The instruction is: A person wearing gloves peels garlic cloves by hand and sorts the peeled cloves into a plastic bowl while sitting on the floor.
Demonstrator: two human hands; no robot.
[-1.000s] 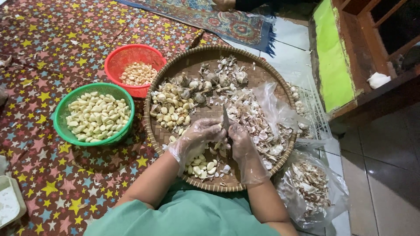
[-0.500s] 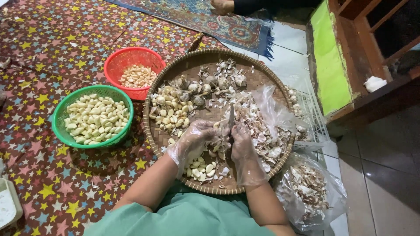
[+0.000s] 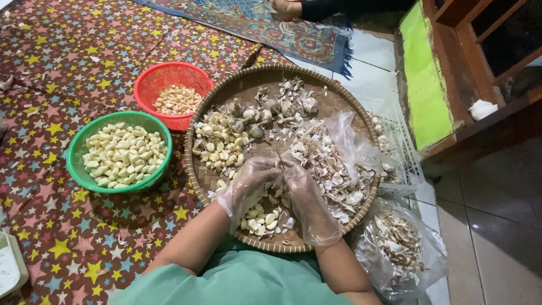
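Star-patterned mat [image 3: 62, 68] over tiled floor [image 3: 485, 226]; woven tray [image 3: 248, 90] of garlic. Gloved left hand [image 3: 248, 183] and right hand [image 3: 299, 189] pinched together on one clove [image 3: 278, 165].

I had only 1 view, from the camera worn on the person's head. It looked steeply down and forward over the green-shirted chest at the bottom edge. It sat close: the round woven tray [image 3: 237, 90] filled the middle of the frame, with the left hand [image 3: 248, 183] and right hand [image 3: 302, 192] just below centre. The star-patterned mat [image 3: 62, 62] ran off the left side, the tiled floor [image 3: 491, 226] off the right, and a patterned rug [image 3: 254, 22] crossed the top edge.
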